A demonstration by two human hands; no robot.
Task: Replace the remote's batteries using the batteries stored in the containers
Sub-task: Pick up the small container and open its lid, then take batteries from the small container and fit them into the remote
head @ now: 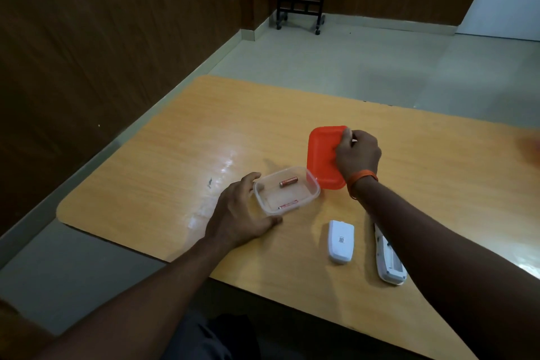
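Note:
A clear plastic container [312, 187] stands uncovered on the wooden table [163, 172], with two copper-coloured batteries [288, 182] lying inside it. My left hand [239, 213] cups the container's left and near sides. Its orange lid [320, 155] is tilted just behind the container, and my right hand [358, 153] grips it at the far right corner. Nearer to me lie the white battery cover [341, 241] and the white remote [390, 261], face down with its battery bay uncovered, partly hidden under my right forearm.
The table's front edge runs close to my body, and its left edge drops to a grey floor beside a brown wall. A black wheeled stand [301, 6] is far back on the floor. A small scratch mark [209, 183] sits left of my left hand.

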